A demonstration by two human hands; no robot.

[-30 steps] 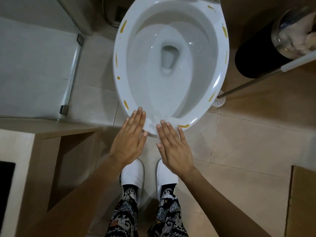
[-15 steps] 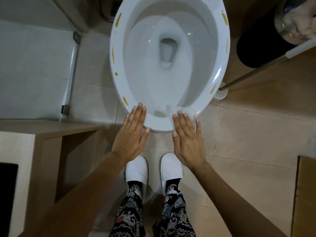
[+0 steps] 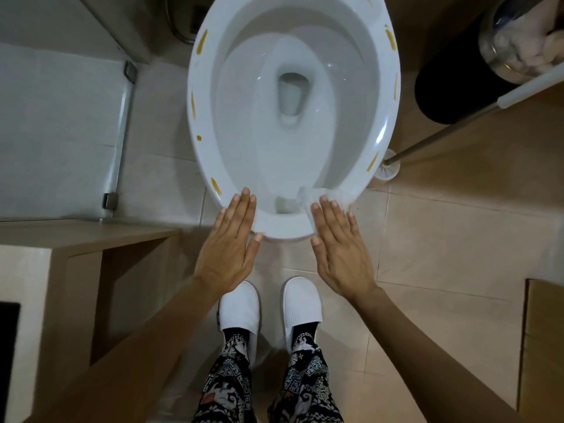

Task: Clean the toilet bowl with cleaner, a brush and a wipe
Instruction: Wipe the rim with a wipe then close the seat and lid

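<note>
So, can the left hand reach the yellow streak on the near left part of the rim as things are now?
Probably yes. The left hand lies flat at the front of the rim, and the yellow streak is just beyond its fingertips, with nothing between. The wipe is under the right hand, though.

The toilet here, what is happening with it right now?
A person stands over the toilet bowl and wipes its near rim. The right hand presses a white wipe flat on the front right of the rim; the left hand lies open at the front left. Yellow stains remain along both sides. The toilet brush leans unused beside the bowl.
</note>
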